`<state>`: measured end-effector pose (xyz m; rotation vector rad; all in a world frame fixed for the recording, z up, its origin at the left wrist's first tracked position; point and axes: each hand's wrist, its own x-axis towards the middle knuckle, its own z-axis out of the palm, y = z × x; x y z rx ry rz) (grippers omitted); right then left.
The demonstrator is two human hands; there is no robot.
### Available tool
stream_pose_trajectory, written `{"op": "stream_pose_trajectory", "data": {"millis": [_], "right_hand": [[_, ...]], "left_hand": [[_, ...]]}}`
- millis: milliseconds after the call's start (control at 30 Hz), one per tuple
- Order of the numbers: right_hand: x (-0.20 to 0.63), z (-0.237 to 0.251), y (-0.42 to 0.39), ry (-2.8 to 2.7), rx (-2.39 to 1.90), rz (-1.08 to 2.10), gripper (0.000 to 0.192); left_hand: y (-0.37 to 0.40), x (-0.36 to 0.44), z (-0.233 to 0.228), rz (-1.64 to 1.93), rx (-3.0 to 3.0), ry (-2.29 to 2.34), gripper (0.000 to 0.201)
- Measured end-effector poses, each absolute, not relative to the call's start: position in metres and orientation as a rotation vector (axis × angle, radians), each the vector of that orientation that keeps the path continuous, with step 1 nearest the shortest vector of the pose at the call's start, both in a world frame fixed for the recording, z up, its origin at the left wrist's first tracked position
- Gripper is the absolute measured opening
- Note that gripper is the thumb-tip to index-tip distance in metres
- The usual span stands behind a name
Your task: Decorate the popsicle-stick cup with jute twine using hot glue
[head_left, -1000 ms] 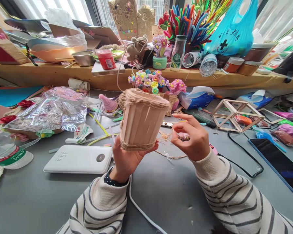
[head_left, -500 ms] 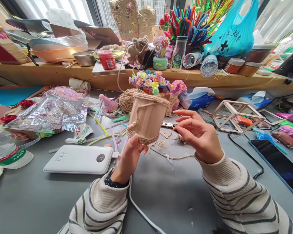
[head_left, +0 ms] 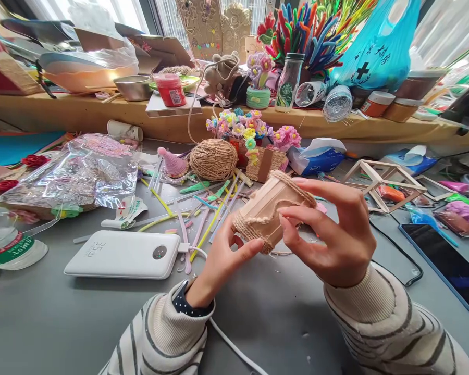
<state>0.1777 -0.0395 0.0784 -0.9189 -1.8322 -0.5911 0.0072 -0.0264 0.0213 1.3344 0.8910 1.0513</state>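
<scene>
A small cup of wooden sticks wound with jute twine [head_left: 263, 211] is tilted on its side above the grey table [head_left: 82, 317], its mouth pointing up and to the right. My left hand [head_left: 219, 263] holds the cup at its twine-wrapped base from below. My right hand [head_left: 334, 232] grips the cup's upper side with thumb and fingers. A ball of jute twine [head_left: 213, 159] lies on the table just behind the cup.
A white power bank [head_left: 121, 254] with a white cable lies at the left. Coloured pipe cleaners [head_left: 203, 208], a clear plastic bag [head_left: 78, 174], a wooden stick frame [head_left: 379, 179] and a tablet [head_left: 445, 263] surround the hands. A cluttered wooden shelf [head_left: 101, 112] runs behind.
The cup has dropped lower and tipped from upright onto its side. My right hand, free before, has closed on the cup. The twine ball behind is now uncovered.
</scene>
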Motion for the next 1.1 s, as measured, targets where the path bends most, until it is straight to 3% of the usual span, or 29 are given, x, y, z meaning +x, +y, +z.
{"op": "stream_pose_trajectory", "data": {"millis": [267, 1100], "right_hand": [[0.1783, 0.0724, -0.0362, -1.868, -0.862, -0.72, 0.02], [0.1825, 0.081, -0.036, -1.958, -0.928, -0.562, 0.014]], "left_hand": [[-0.0285, 0.0085, 0.0268, 1.041, 1.358, 0.893, 0.069], [-0.0266, 0.0076, 0.0219, 1.071, 1.346, 0.883, 0.064]]}}
